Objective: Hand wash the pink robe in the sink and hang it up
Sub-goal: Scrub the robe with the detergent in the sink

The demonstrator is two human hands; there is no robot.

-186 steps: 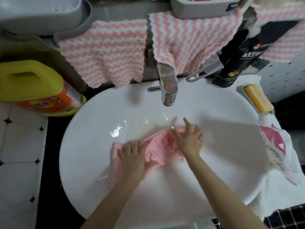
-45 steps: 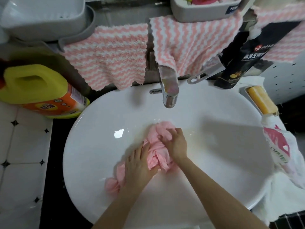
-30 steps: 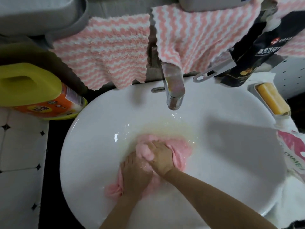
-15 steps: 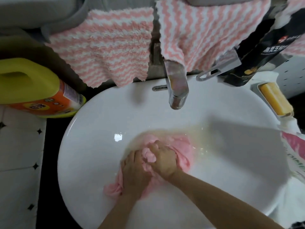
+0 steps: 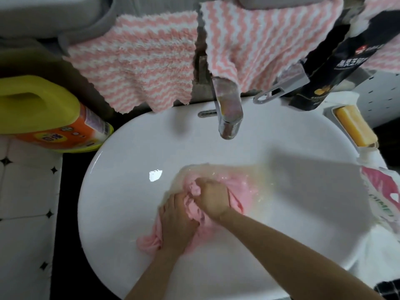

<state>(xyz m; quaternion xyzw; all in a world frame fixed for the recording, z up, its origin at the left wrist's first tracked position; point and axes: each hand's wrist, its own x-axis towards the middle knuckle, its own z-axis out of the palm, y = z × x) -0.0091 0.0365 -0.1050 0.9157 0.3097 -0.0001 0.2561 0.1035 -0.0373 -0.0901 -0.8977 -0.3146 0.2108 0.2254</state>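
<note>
From the near edge of the 1 white sink we see 2 bare forearms reach in, the right one crossing from the near right corner. We count 2 hands on 1 pink robe, which lies wet and bunched in shallow water at the middle of the basin, 1 end trailing toward the near left. The left hand lies palm down on the robe, fingers fairly straight and close together, pressing it against the basin; its thumb is hidden. The right hand, just beyond and touching the left, is clenched, knuckles up, squeezing a gathered wad of the cloth.

On the sink's right edge we find 1 pink-and-white plastic bag and, farther back, 1 yellow soap bar. At the back edge stands 1 metal tap. Off the back left edge lies 1 yellow jug. Behind hang 2 striped cloths, part of a 3rd cloth, and 1 black pouch.
</note>
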